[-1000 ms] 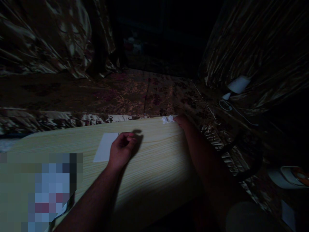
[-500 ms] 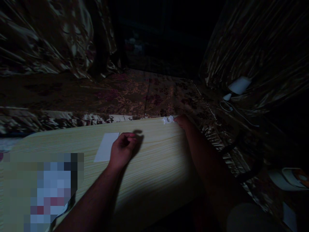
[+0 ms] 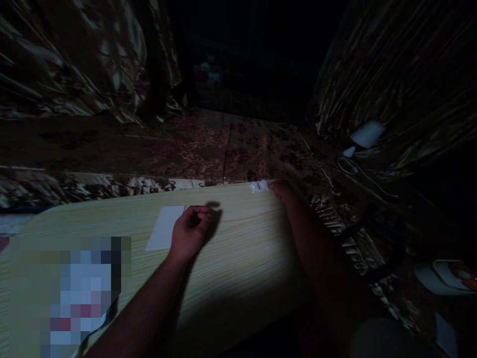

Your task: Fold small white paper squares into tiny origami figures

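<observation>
My left hand (image 3: pixel 188 231) rests on a pale wooden table (image 3: pixel 238 258) with its fingers curled in, and I see nothing in them. Its knuckles lie against the right edge of a flat white sheet of paper (image 3: pixel 164 233). My right hand (image 3: pixel 282 190) is at the table's far right corner, its fingertips touching a small crumpled white paper piece (image 3: pixel 260 185). That hand is in deep shadow and its fingers do not show clearly.
A patterned, shiny cloth (image 3: pixel 208 149) covers the surface beyond the table and hangs at both sides. A white plug with a cable (image 3: pixel 363 136) lies at the right. A pixelated patch (image 3: pixel 80 293) covers the table's near left. A pale dish (image 3: pixel 443 276) sits low right.
</observation>
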`<action>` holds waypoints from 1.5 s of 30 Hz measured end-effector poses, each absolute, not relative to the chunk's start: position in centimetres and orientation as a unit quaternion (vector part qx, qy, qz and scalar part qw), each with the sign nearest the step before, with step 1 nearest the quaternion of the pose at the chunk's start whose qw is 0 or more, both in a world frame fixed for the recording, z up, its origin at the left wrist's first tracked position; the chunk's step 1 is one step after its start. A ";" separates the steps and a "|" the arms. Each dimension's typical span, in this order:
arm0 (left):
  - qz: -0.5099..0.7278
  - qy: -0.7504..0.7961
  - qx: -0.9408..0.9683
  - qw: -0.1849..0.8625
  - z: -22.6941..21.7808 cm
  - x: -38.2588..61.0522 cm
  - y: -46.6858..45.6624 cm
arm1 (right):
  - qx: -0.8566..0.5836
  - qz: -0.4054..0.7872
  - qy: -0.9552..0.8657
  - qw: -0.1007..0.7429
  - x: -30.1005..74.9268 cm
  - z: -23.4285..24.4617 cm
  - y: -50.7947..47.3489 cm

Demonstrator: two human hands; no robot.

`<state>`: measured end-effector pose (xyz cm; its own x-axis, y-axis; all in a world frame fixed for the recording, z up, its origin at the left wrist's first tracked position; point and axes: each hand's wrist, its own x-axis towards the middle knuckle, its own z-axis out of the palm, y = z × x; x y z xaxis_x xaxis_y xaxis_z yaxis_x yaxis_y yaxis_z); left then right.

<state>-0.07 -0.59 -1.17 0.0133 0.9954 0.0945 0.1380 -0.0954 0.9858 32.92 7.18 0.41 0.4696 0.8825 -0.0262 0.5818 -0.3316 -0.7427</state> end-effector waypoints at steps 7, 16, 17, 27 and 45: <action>0.484 0.516 0.572 0.414 -1.0 0.0 -0.7 | -0.789 0.277 -0.404 0.370 31.0 0.9 4.8; 0.478 0.515 0.604 0.376 -0.9 -0.1 -1.3 | -0.690 0.389 -0.379 0.479 21.0 0.1 1.0; 0.477 0.511 0.611 0.371 -0.7 -0.1 -1.5 | -0.680 0.403 -0.378 0.483 20.0 0.0 0.9; 0.480 0.584 0.603 0.254 0.5 -2.2 -0.1 | -0.600 0.408 -0.421 0.545 14.2 -0.5 0.7; 0.205 0.725 0.657 -0.020 1.3 -6.3 -1.0 | -0.589 0.271 -0.553 0.523 14.0 -0.7 -1.1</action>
